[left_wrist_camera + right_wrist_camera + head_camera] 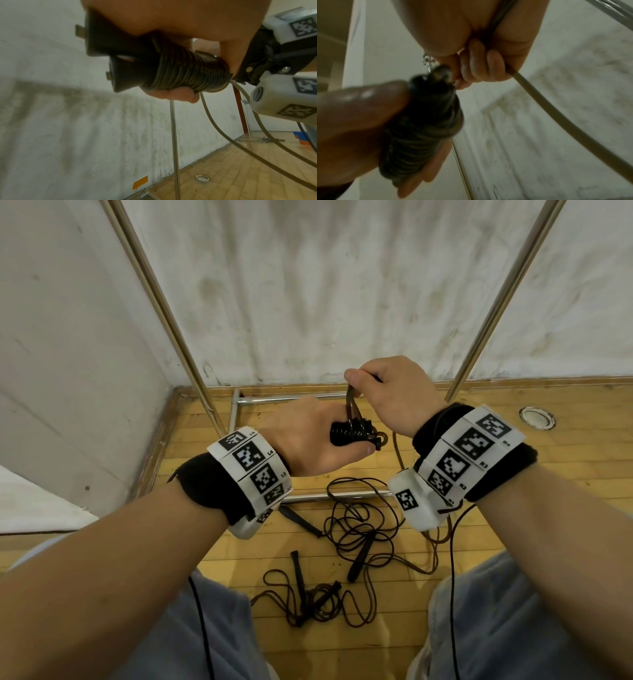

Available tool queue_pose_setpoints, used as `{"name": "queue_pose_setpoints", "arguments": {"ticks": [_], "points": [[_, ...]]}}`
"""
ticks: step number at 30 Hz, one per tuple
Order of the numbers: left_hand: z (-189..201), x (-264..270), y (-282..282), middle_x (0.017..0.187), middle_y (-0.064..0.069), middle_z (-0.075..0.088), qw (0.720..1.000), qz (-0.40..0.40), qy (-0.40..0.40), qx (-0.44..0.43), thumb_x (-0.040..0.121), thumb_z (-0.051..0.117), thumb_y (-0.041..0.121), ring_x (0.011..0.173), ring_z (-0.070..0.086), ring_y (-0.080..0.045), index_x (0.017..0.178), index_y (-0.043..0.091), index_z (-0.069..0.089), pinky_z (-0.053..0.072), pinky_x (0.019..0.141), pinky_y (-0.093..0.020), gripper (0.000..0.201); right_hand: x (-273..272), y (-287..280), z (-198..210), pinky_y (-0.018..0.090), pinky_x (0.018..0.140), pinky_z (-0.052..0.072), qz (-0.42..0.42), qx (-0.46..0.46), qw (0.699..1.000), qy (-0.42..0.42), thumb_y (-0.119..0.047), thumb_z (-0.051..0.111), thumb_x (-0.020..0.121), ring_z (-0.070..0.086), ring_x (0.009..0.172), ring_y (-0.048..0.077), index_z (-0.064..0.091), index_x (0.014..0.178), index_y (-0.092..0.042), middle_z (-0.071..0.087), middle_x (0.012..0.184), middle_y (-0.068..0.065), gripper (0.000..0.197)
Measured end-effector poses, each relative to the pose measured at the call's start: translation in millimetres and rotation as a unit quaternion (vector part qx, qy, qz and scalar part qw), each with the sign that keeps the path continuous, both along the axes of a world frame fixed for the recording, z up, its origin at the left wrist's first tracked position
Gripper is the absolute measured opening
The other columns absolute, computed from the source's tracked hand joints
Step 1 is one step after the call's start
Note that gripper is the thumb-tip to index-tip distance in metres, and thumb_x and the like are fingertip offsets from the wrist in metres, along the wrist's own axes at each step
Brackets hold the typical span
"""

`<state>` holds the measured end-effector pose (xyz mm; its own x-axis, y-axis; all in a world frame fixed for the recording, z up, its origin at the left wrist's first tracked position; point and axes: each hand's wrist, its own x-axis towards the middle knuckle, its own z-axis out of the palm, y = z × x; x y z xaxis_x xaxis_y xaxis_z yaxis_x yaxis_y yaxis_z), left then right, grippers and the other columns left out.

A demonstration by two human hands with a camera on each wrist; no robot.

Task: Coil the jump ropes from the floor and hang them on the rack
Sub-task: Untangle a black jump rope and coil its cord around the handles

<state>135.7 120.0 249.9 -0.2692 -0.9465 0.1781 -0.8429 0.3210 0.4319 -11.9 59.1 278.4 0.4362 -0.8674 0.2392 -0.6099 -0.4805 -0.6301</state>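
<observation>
My left hand grips a coiled jump rope, its dark cord wound tightly round the two black handles. The winding shows close up in the left wrist view, and again as a blurred bundle in the right wrist view. My right hand sits just above it and pinches a loop of the same cord. The loose end of the cord trails down from that hand. Two more jump ropes lie tangled on the wooden floor below, another heap nearer my knees.
A metal rack stands against the grubby white wall, with slanted uprights left and right and base bars on the floor. A round floor socket sits at the right. My knees in grey trousers frame the ropes.
</observation>
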Motion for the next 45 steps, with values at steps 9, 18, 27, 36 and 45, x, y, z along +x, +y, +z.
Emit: {"name": "queue_pose_setpoints", "arguments": {"ticks": [9,18,27,36,45], "points": [[14.9,5.1,5.3,0.052,0.016,0.049,0.987,0.055,0.135,-0.067,0.070,0.062,0.058,0.054,0.052,0.005,0.065,0.037,0.046,0.033,0.045,-0.008,0.027,-0.5,-3.3,-0.9,0.021,0.042,0.034,0.038,0.235,0.964,-0.121,-0.042,0.052,0.092,0.039,0.047,0.015,0.061,0.092,0.008,0.045,0.056,0.004,0.051],[31.9,10.8,0.1,0.062,-0.001,0.061,0.964,0.138,0.206,-0.091,0.075,0.057,0.058,0.056,0.061,-0.018,0.077,0.019,0.051,0.049,0.051,-0.036,0.039,14.9,11.4,-11.4,0.019,0.038,0.026,0.042,0.193,0.961,-0.193,-0.010,0.038,0.096,0.031,0.039,0.008,0.050,0.061,-0.024,0.043,0.045,-0.012,0.039],[34.8,8.1,1.3,0.069,-0.003,0.068,0.951,0.133,0.271,-0.062,0.086,0.058,0.046,0.054,0.063,-0.016,0.096,0.013,0.056,0.053,0.053,-0.036,0.035,20.2,10.3,-16.9,0.011,0.045,0.033,0.046,0.148,0.987,-0.046,-0.018,0.042,0.097,0.042,0.052,0.010,0.051,0.070,-0.027,0.051,0.065,-0.004,0.031],[46.1,19.0,-1.9,0.070,-0.013,0.065,0.879,0.121,0.462,0.013,0.085,0.059,0.041,0.058,0.062,-0.041,0.084,0.005,0.053,0.047,0.050,-0.054,0.037,19.4,4.6,-13.1,0.020,0.039,0.025,0.103,0.356,0.873,-0.317,-0.029,0.038,0.100,0.024,0.040,0.008,0.047,0.075,-0.017,0.031,0.051,-0.008,0.029],[40.8,11.5,-3.4,0.070,-0.009,0.068,0.881,0.132,0.454,0.032,0.094,0.054,0.041,0.048,0.061,-0.023,0.099,-0.005,0.056,0.045,0.048,-0.032,0.047,27.1,7.8,-17.7,0.019,0.039,0.020,0.066,0.385,0.878,-0.276,-0.044,0.038,0.096,0.024,0.039,0.009,0.033,0.053,-0.020,0.032,0.050,-0.004,0.050]]}}
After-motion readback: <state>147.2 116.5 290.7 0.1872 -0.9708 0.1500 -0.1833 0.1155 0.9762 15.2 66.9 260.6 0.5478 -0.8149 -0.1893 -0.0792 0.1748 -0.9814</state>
